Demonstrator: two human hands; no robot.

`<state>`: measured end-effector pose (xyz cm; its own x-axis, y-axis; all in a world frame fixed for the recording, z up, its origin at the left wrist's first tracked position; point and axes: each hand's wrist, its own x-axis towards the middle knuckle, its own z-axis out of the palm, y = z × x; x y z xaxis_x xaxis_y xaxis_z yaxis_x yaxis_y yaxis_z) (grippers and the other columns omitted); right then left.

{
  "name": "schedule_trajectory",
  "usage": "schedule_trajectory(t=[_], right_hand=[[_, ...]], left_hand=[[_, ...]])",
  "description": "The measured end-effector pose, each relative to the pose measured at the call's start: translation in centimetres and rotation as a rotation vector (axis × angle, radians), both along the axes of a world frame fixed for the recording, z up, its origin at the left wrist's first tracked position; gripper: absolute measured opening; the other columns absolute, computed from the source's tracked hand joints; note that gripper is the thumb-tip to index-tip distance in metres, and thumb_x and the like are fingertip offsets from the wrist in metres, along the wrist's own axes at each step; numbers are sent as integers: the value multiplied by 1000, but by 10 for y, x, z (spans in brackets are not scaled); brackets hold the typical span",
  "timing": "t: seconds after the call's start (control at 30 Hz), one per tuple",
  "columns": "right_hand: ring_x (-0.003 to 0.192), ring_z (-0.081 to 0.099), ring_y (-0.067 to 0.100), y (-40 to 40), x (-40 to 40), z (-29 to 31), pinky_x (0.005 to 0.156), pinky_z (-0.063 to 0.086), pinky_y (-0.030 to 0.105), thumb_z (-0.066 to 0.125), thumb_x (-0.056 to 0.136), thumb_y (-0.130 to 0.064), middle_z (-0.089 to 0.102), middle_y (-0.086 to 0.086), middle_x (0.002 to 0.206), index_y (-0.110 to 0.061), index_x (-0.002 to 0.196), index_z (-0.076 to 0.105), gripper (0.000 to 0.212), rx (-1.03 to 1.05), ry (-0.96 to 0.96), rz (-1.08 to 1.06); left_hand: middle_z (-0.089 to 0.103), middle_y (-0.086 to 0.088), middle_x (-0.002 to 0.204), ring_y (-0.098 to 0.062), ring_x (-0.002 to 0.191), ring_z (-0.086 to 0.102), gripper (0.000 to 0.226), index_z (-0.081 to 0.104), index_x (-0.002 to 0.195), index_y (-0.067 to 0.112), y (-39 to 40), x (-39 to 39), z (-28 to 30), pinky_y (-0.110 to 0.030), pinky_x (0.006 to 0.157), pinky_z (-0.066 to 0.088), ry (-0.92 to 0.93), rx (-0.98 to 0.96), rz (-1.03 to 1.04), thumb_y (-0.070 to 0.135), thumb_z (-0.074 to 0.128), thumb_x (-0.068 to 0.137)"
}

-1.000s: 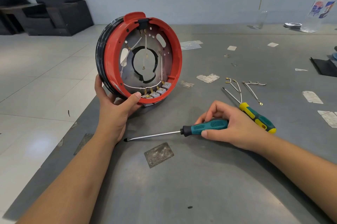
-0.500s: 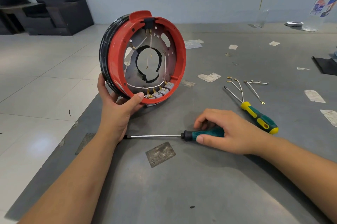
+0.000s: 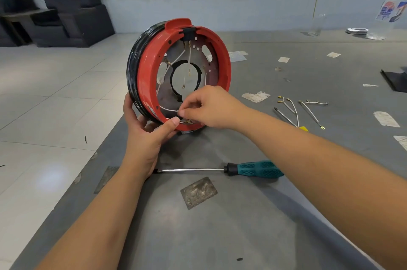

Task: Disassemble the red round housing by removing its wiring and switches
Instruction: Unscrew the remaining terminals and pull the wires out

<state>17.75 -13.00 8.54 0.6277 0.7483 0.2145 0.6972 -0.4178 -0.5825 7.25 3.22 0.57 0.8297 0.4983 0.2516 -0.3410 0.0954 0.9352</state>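
- The screwdriver (image 3: pixel 253 169) is lying nearest on the grey table (image 3: pixel 242 236), its shaft pointing left toward the left wrist; neither hand is touching it, which I read as the present step needing bare fingers and no tool.
- The left hand (image 3: pixel 145 133) is gripping the lower rim of the housing (image 3: pixel 145 80), fingers curling round the black outer band and thumb pressing on the red lip; it is propping the housing on edge with the open face toward the person, probably so the parts inside are reachable.
- The right hand (image 3: pixel 211 107) is reaching into the bottom of the housing; forefinger and thumb are closing on a white wire (image 3: pixel 168 109) near the brass terminals (image 3: pixel 187 121), the other fingers loosely curling; whether it is pinching the wire or a connector I cannot tell, since the hand is covering the switches.
- More white wires (image 3: pixel 189 58) are hanging inside from the black block (image 3: pixel 189 33) at the top, so much wiring is remaining.
- Farther right, loose wires (image 3: pixel 308 111) are lying on the table, well apart from the housing, likely already taken out.
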Motion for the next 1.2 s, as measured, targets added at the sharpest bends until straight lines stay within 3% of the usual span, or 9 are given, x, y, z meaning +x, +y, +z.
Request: schedule_trajectory(t=[0.1, 0.23, 0.43, 0.67, 0.87, 1.03, 1.2], right_hand=[[57, 62, -4, 10, 7, -7, 55, 39, 6, 74, 89, -34, 65, -17, 55, -30, 91, 82, 9, -63, 77, -5], [50, 59, -1, 14, 11, -8, 50, 40, 6, 77, 85, -31, 67, -7, 55, -29, 85, 82, 5, -35, 176, -25], [49, 58, -4, 25, 9, -5, 47, 42, 9, 77, 84, -28, 64, -15, 50, -29, 85, 82, 5, -92, 174, -46], [81, 68, 5, 19, 4, -2, 73, 54, 21, 76, 85, -30, 76, -12, 81, -27, 88, 83, 9, -4, 110, -46], [69, 60, -4, -7, 12, -3, 59, 39, 8, 78, 85, -32, 71, -14, 74, -26, 84, 81, 7, 57, 50, -76], [69, 59, 0, -56, 22, -8, 66, 43, 14, 77, 89, -31, 68, -13, 74, -28, 89, 78, 4, 28, 37, -80], [68, 65, 3, -116, 43, -10, 71, 52, 19, 74, 92, -26, 76, -5, 78, -23, 93, 77, 4, 62, 165, -192]], left_hand=[[63, -5, 135, -31, 115, 72, 113, 30, 145, 65, 0, -1, 1, -48, 82, 63, 0, -11, -7, 20, 96, 64], [63, -3, 135, -32, 114, 72, 113, 31, 145, 64, 0, 0, 1, -50, 83, 63, 3, -18, -7, 20, 97, 64], [62, -5, 138, -31, 114, 72, 113, 31, 144, 65, 1, 0, 2, -51, 84, 63, 12, -1, 1, 22, 98, 64], [61, -9, 140, -32, 116, 72, 109, 34, 142, 66, 2, 0, 1, -53, 83, 63, -5, -34, -12, 20, 97, 66], [69, -3, 129, -31, 114, 72, 107, 33, 144, 64, 2, 0, 0, -54, 82, 63, -9, -36, 0, 14, 93, 71], [65, -4, 137, -29, 117, 71, 108, 34, 145, 62, -1, 1, 1, -55, 83, 63, -12, -60, 2, 18, 95, 67], [65, -3, 136, -27, 116, 72, 107, 34, 144, 64, -1, 1, 2, -50, 81, 64, 1, -64, 8, 17, 94, 68]])
